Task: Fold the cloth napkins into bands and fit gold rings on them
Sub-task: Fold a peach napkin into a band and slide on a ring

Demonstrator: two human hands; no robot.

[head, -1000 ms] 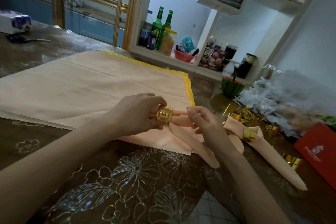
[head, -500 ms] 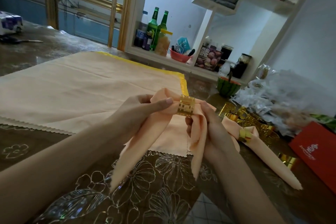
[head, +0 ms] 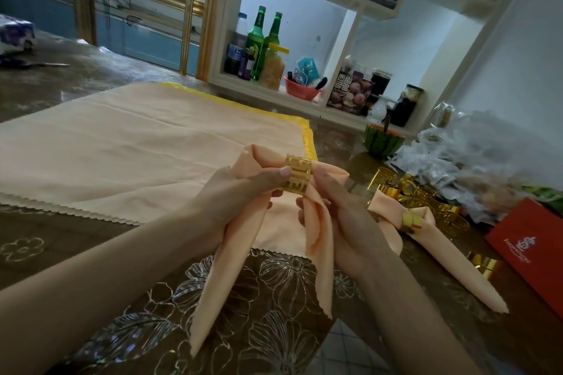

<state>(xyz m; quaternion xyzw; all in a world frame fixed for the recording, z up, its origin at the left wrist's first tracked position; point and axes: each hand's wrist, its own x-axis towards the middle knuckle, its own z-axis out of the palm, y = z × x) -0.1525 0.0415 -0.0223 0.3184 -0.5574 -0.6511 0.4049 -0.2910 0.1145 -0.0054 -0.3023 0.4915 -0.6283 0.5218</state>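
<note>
Both hands pinch one folded napkin [head: 231, 268] — gold ring [head: 298, 173] on its middle.
Just beside the ring the left hand [head: 240, 192] grips the cloth, the right hand [head: 344, 213] opposite (thumbs uppermost), both tails hanging toward the flowered table [head: 274, 344] — flat napkins [head: 137, 146] lie behind, a finished ringed napkin [head: 451, 265] at right near loose rings [head: 387, 175].

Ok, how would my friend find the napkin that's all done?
Start at the red box on the right. Just left of it, beside the pile of loose gold rings, lies a peach napkin wearing a ring. Unlike the held napkin, ringed too, this one lies on the table.
</note>
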